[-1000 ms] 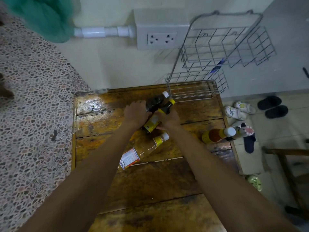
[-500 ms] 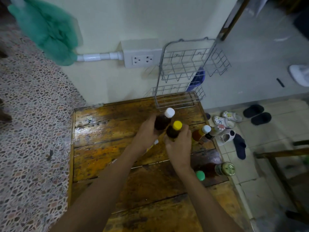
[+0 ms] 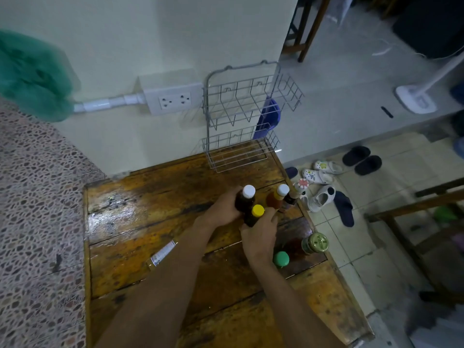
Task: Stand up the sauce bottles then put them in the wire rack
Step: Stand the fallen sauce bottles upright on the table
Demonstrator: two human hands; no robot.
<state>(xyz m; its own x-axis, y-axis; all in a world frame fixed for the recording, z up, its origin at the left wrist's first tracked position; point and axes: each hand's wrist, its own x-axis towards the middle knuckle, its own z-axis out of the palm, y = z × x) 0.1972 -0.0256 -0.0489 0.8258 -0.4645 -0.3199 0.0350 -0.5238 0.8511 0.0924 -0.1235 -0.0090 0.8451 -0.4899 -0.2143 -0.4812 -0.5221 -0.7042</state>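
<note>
Both forearms reach forward over the worn wooden surface (image 3: 150, 212). The left hand (image 3: 221, 212) wraps the upright dark white-capped sauce bottle (image 3: 244, 200); the right hand (image 3: 258, 237) grips the upright dark yellow-capped sauce bottle (image 3: 253, 216) touching it. The grey two-tier wire rack (image 3: 241, 151) stands beyond.

Both my forearms reach forward, converging. My left hand (image 3: 222, 209) curls around something dark, fingers wrapped, thumb side up. My right hand (image 3: 259, 236) sits just nearer and to the right, almost touching it, fingers likewise closed in a grasp.
</note>
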